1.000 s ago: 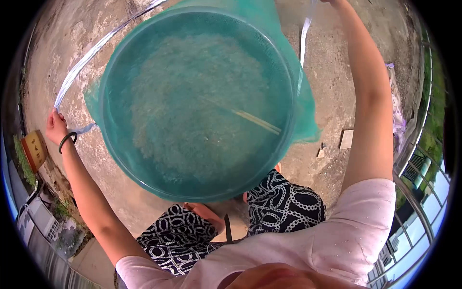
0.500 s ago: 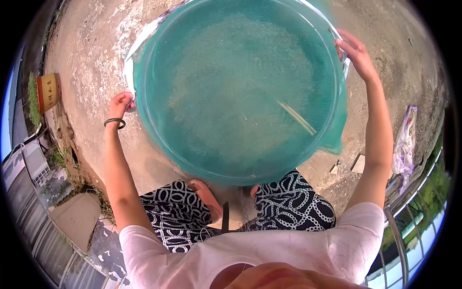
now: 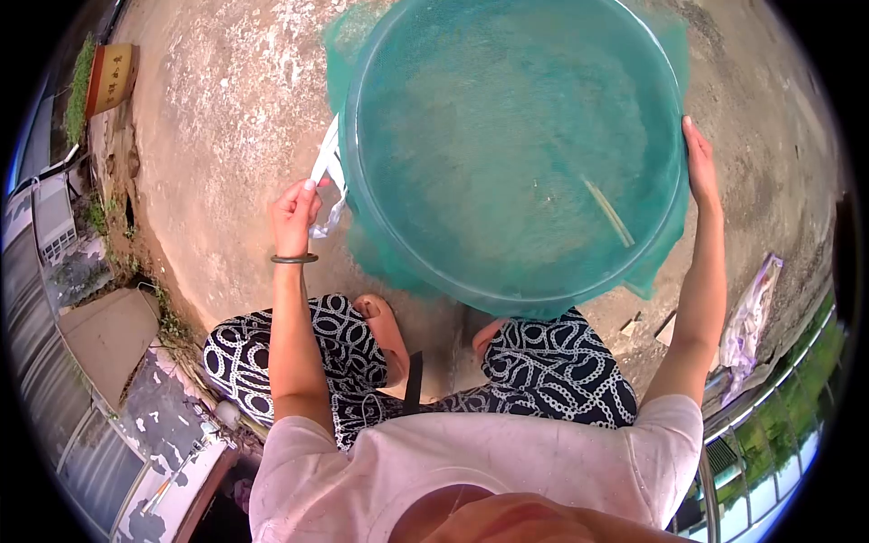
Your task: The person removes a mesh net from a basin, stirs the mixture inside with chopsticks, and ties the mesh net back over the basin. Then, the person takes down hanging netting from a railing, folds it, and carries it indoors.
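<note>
A large round frame covered in green mesh (image 3: 507, 172) lies in front of me, its near edge over my knees. Loose mesh sticks out past the rim in places. My left hand (image 3: 297, 215) is closed in a pinch on a white strip of cloth (image 3: 328, 161) at the frame's left edge; the strip hangs crumpled and partly folded. On the right, my right hand (image 3: 701, 165) grips the rim from outside, some of its fingers hidden. Two thin pale sticks (image 3: 608, 214) show in or through the mesh.
Below is rough concrete ground (image 3: 235, 109). A yellow plant pot (image 3: 112, 80) stands at the far left. A crumpled white and purple plastic bag (image 3: 751, 317) lies at the right, near a metal railing (image 3: 709, 498). My sandalled feet (image 3: 385, 335) are under the near rim.
The white strip, earlier stretched around the rim with both hands on it, has come off the right side and hangs from my left hand. My right hand has moved down onto the rim.
</note>
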`<action>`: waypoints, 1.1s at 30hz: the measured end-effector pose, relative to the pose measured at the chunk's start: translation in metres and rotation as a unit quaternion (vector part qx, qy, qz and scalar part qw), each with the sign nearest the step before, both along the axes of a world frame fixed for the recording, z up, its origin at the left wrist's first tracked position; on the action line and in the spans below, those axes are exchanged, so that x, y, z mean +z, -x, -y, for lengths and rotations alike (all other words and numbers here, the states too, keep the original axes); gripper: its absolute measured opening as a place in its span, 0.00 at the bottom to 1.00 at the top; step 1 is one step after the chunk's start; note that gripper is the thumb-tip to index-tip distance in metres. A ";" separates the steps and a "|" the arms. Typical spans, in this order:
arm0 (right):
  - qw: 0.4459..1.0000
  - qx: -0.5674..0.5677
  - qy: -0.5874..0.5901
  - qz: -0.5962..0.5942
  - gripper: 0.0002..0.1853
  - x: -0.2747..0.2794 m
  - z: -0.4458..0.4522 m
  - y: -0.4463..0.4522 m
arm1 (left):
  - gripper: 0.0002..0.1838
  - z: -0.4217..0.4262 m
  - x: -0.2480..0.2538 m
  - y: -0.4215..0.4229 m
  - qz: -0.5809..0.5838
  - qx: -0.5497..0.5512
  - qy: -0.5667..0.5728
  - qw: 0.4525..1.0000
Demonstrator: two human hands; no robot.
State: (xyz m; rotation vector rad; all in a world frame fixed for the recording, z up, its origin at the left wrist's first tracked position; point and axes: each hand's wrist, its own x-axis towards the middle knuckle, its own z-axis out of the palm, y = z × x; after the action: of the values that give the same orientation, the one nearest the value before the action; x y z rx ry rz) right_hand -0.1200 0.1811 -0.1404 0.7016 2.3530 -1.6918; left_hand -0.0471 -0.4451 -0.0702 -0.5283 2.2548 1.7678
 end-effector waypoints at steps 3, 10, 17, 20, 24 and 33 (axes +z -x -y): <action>0.999 -0.022 0.002 0.035 0.30 0.012 0.011 0.002 | 0.13 -0.018 0.005 -0.014 -0.009 0.063 -0.069 0.996; 0.999 0.003 -0.012 0.032 0.32 0.004 0.013 0.007 | 0.13 0.016 0.037 0.038 -0.088 0.184 -0.243 0.949; 0.997 0.005 0.042 0.058 0.32 0.004 0.013 0.005 | 0.14 -0.032 0.039 -0.030 0.012 0.066 -0.092 0.993; 0.998 -0.004 0.042 0.055 0.34 0.009 0.016 0.006 | 0.19 -0.064 0.012 -0.057 -0.009 -0.005 -0.101 0.995; 0.998 -0.034 -0.012 0.059 0.37 0.004 0.017 0.004 | 0.22 -0.093 -0.011 -0.070 0.063 0.040 -0.153 0.985; 0.990 -0.032 -0.106 0.083 0.36 0.019 0.026 -0.021 | 0.29 -0.106 -0.040 -0.105 -0.072 -0.060 0.055 0.994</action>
State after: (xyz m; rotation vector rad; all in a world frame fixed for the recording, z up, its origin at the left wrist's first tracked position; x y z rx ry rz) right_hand -0.0993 0.1554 -0.1213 0.9244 2.4366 -1.3567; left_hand 0.0580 -0.3395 -0.1105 -0.2857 2.4371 1.6811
